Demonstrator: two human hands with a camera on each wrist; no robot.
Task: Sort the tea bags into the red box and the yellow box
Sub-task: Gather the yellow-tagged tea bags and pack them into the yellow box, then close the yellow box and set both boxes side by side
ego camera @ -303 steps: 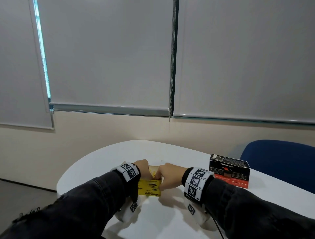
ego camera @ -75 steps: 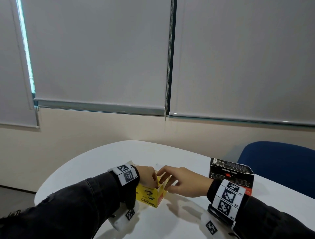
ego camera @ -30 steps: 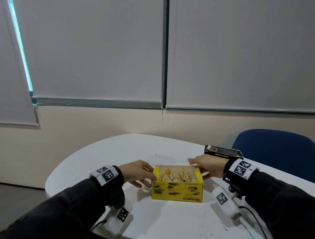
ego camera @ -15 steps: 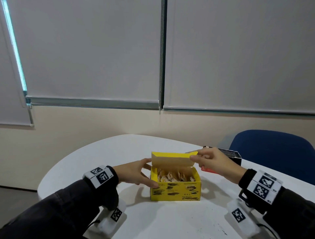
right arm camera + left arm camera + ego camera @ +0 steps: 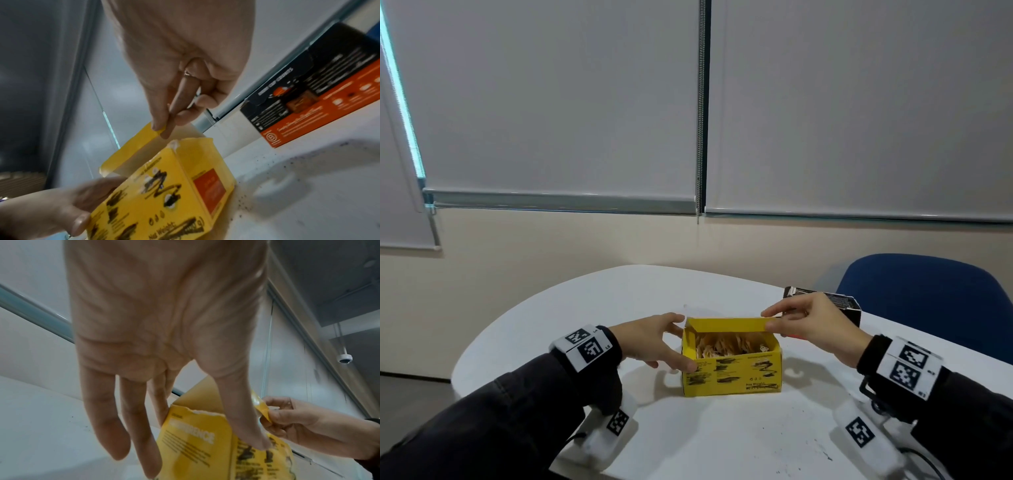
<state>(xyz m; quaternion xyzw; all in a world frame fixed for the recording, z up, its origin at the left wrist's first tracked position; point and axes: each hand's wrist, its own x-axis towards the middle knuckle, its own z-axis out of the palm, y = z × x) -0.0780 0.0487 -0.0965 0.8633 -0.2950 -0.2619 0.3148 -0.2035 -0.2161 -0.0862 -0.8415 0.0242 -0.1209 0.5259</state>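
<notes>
A yellow box [image 5: 732, 375] stands in the middle of the white table, its top open and pale tea bags [image 5: 726, 344] packed inside. My right hand [image 5: 768, 321] pinches the right end of its lid flap [image 5: 133, 146], which tilts forward over the opening. My left hand [image 5: 685, 342] holds the box's left end, thumb [image 5: 246, 426] on the front face and index finger behind the back corner. The red box [image 5: 847, 305], black on top and orange-red below, stands behind my right hand, partly hidden by it.
The white table [image 5: 602, 308] is rounded, with its edge curving away at the left and far side. A blue chair [image 5: 928, 298] stands beyond the table at the right. Dark specks [image 5: 822, 452] lie on the table in front of the box.
The box was turned to face me and its lid raised upright. Since half a second ago my right hand has tipped the lid forward over the opening. My left hand stays at the left end.
</notes>
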